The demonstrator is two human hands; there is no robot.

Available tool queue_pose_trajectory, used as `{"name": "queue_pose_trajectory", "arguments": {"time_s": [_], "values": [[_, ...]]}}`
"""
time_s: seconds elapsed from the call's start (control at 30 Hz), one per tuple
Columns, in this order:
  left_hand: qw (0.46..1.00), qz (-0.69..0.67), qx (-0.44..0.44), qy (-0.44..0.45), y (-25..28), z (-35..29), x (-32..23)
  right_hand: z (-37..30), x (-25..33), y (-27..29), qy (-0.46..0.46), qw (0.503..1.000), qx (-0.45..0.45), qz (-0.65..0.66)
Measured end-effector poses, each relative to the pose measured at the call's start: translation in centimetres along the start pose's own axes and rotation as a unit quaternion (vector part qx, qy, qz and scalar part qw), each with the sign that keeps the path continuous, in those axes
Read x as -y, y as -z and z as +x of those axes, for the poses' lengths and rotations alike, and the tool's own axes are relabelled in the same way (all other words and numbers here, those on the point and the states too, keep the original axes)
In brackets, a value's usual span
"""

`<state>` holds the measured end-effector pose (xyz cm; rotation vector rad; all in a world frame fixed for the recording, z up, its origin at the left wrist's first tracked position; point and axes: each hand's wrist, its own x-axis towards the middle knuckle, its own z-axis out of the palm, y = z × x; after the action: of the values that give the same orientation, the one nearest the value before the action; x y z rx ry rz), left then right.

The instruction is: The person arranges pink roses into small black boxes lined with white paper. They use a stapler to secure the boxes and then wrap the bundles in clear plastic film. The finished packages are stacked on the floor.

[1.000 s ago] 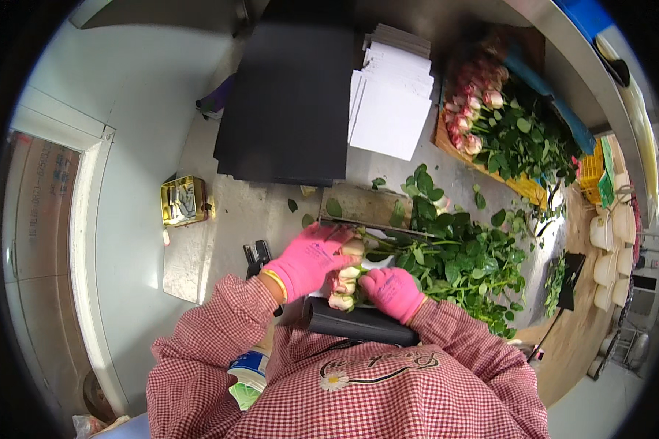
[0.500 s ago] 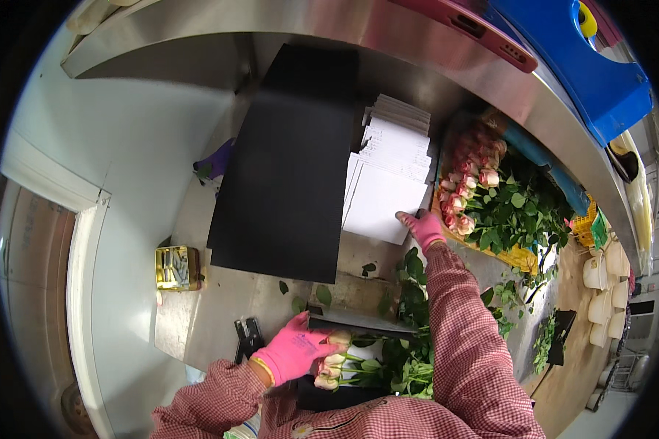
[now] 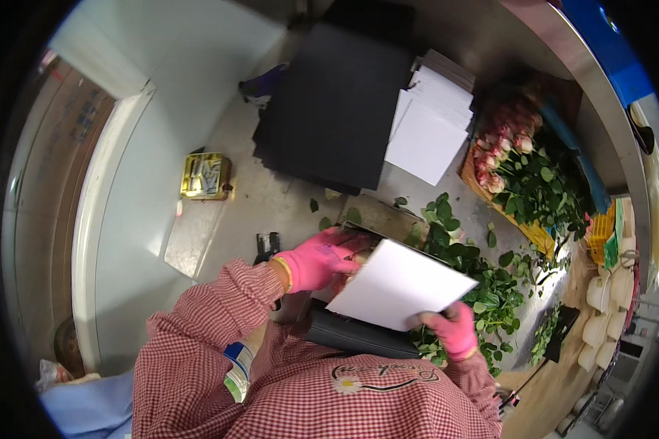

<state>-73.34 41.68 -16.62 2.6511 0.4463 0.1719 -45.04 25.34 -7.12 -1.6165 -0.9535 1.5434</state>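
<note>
A white paper sheet (image 3: 403, 287) is pinched at its lower right corner by my pink-gloved right hand (image 3: 452, 331), thumb on top. It is tilted over the rose stems in front of me and hides most of them. My left hand (image 3: 315, 262), also in a pink glove, lies with fingers stretched apart at pale rose heads (image 3: 363, 256), partly under the sheet's left edge. A black folded board (image 3: 355, 335) lies at my front, below the sheet. Green rose leaves (image 3: 454, 252) spread out to the right of the sheet.
A stack of white sheets (image 3: 426, 143) lies beside large black corrugated sheets (image 3: 337, 110). Pink roses (image 3: 501, 150) rest on an orange wrap at the far right. A yellow tin (image 3: 206, 176) with small pieces stands at left, a black tool (image 3: 268, 245) near my left wrist.
My right hand has come back from the white stack with a sheet, now over the stems. My left hand stays at the rose heads. The whole view has shifted and turned.
</note>
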Motion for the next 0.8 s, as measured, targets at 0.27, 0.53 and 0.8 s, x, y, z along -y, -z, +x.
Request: {"name": "queue_pose_trajectory", "arguments": {"time_s": [0.27, 0.53, 0.8], "values": [[0.994, -0.053, -0.075, 0.065, -2.2, -1.1, 0.5, 4.9, -4.4, -2.5, -0.163, 0.984, 0.037, -0.065], [0.996, 0.037, -0.021, -0.073, 2.9, 1.3, -4.8, 5.8, -3.2, -3.1, -0.222, 0.960, 0.011, -0.168], [0.989, 0.023, 0.133, -0.064, 1.7, 2.5, -2.9, -7.0, -2.7, 0.3, -0.100, 0.900, 0.159, -0.394]]}}
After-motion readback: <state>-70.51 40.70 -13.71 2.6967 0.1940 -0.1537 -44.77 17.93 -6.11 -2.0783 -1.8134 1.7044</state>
